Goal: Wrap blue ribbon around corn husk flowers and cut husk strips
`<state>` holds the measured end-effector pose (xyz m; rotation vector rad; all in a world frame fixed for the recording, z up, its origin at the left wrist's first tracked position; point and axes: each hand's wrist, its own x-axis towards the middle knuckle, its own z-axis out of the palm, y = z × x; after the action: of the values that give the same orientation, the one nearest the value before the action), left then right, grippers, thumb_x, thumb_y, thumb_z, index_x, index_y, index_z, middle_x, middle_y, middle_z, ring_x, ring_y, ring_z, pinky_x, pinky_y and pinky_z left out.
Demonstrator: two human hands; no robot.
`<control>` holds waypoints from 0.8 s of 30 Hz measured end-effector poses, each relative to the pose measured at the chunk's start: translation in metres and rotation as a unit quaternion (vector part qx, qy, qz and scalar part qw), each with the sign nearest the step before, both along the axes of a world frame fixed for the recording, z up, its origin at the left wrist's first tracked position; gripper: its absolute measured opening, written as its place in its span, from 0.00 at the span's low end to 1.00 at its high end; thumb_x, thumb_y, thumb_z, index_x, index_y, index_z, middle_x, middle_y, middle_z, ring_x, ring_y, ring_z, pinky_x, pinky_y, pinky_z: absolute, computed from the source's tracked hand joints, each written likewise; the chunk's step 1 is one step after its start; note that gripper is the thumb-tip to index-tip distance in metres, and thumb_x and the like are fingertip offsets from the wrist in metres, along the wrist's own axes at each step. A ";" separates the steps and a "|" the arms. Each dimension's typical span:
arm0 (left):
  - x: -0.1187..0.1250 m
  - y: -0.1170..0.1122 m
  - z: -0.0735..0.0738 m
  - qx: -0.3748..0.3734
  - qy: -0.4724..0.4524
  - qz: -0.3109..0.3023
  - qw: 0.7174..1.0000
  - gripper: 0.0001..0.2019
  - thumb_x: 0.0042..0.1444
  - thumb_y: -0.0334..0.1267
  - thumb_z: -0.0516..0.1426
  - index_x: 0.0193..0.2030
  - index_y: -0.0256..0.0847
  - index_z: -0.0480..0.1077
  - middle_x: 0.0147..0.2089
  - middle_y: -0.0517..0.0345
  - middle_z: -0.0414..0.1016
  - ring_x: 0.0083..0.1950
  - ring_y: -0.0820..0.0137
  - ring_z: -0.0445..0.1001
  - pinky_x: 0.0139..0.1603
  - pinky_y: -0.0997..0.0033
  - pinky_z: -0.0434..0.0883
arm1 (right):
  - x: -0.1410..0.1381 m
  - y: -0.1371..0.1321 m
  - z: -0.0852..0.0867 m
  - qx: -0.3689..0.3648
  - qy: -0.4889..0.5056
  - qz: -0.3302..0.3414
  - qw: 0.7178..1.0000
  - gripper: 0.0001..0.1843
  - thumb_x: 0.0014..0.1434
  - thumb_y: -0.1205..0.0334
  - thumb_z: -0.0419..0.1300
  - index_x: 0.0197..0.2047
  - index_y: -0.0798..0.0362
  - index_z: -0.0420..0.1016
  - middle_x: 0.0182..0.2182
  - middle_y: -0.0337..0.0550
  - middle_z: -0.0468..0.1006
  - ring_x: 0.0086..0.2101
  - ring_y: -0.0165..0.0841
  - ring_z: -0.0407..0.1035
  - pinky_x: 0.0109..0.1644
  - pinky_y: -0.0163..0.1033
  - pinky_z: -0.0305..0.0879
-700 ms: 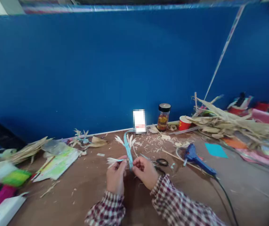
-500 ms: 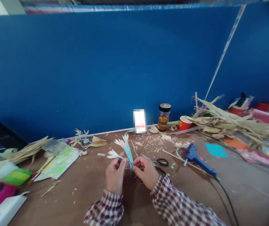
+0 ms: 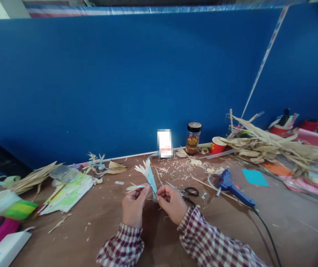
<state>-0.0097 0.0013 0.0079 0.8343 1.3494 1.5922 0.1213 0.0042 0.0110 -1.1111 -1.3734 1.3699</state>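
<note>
Between finger and thumb, my left hand pinches a small white-petalled flower with a pale blue base, its petals pointing left. My right hand is closed on the thin stem of a second craft flower, which has white petals and a light blue strip running down from them. Both hands are close together above the brown table. Just right of my right hand lie black-handled scissors, their lower handle partly covered by the hand.
A blue glue gun with a cord lies at right, near a turquoise paper square. Dried husks, a red paper cup and a lidded jar stand behind. Scraps litter the table; painted paper lies left.
My left hand has shifted slightly left and turned the small flower, so its petals show narrower and a blue strip shows at its base. My right hand has barely moved.
</note>
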 end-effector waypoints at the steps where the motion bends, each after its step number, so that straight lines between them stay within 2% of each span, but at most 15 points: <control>1: 0.001 0.000 0.000 -0.003 -0.004 -0.003 1.000 0.17 0.37 0.44 0.65 0.32 0.33 0.74 0.16 0.66 0.64 0.16 0.82 0.52 0.14 0.80 0.49 | 0.000 0.000 0.000 0.002 0.000 0.001 1.000 0.04 0.48 0.68 0.57 0.31 0.56 0.67 0.22 0.36 0.68 0.23 0.26 0.62 0.28 0.32 0.59; 12: 0.008 -0.003 0.002 -0.027 -0.019 -0.029 0.999 0.16 0.38 0.44 0.64 0.31 0.34 0.71 0.15 0.67 0.63 0.14 0.83 0.54 0.12 0.83 0.51 | -0.001 -0.002 -0.001 0.004 0.020 0.014 1.000 0.04 0.48 0.68 0.56 0.31 0.55 0.66 0.22 0.35 0.67 0.23 0.26 0.62 0.27 0.32 0.58; 17: 0.011 -0.003 0.008 -0.046 -0.113 -0.041 0.992 0.17 0.35 0.43 0.66 0.28 0.34 0.69 0.12 0.71 0.59 0.13 0.85 0.51 0.11 0.85 0.47 | -0.001 -0.001 -0.003 0.000 0.018 0.009 1.000 0.05 0.48 0.67 0.57 0.31 0.56 0.66 0.22 0.35 0.67 0.23 0.26 0.61 0.28 0.32 0.58; 19: 0.011 -0.002 0.009 -0.049 -0.141 -0.043 0.988 0.17 0.34 0.42 0.66 0.27 0.34 0.68 0.14 0.70 0.61 0.13 0.85 0.51 0.11 0.85 0.47 | -0.001 -0.001 -0.004 0.003 0.015 0.008 1.000 0.05 0.48 0.67 0.57 0.31 0.56 0.66 0.22 0.35 0.67 0.23 0.26 0.61 0.28 0.32 0.58; 21: 0.011 -0.002 0.008 -0.049 -0.145 -0.041 0.987 0.17 0.33 0.41 0.67 0.27 0.34 0.67 0.16 0.68 0.64 0.13 0.86 0.52 0.12 0.86 0.48 | -0.001 -0.001 -0.004 0.006 0.015 0.008 1.000 0.05 0.48 0.67 0.57 0.31 0.56 0.67 0.22 0.35 0.67 0.23 0.26 0.61 0.28 0.32 0.58; 24: 0.010 -0.002 0.008 -0.052 -0.145 -0.043 0.987 0.18 0.34 0.42 0.66 0.30 0.34 0.68 0.15 0.69 0.62 0.13 0.86 0.52 0.12 0.86 0.48 | -0.001 0.000 -0.004 0.002 0.018 0.008 1.000 0.05 0.48 0.66 0.57 0.31 0.56 0.67 0.22 0.35 0.67 0.23 0.26 0.61 0.27 0.32 0.58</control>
<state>0.0004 -0.0008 0.0157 0.5646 1.1601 1.4970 0.1203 0.0038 0.0070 -1.0699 -1.3612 1.3913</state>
